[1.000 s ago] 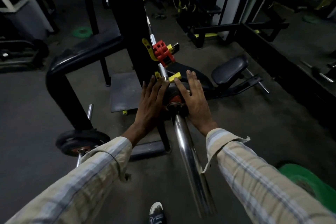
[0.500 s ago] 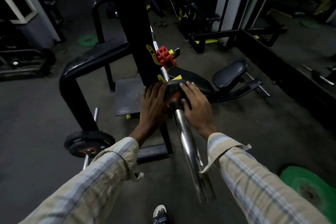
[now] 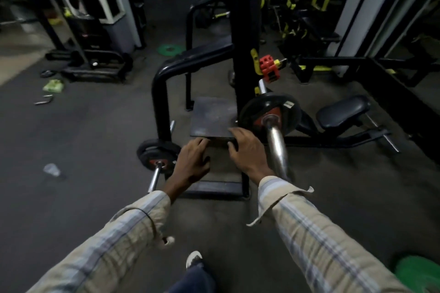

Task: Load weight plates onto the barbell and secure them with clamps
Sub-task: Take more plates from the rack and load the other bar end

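Black round weight plate (image 3: 270, 114) sits on the chrome barbell sleeve (image 3: 276, 147), bare bar end toward the camera.
Left hand (image 3: 192, 164) and right hand (image 3: 247, 152) hang loosely curled, holding nothing, just left of the sleeve; a red plastic clamp (image 3: 269, 69) grips the bar beyond the plate.

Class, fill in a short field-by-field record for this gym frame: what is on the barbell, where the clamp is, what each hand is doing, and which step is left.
Barbell: chrome sleeve points toward the camera
Plate on barbell: one black plate with a red hub, slid on
Clamp: red clamp sits further along the bar, behind the plate, by the black upright
Left hand: off the bar, holds nothing
Right hand: off the plate, fingers loosely curled, holds nothing
Spare plates: green plate on the floor, lower right
Step left: no clamp in front of the plate
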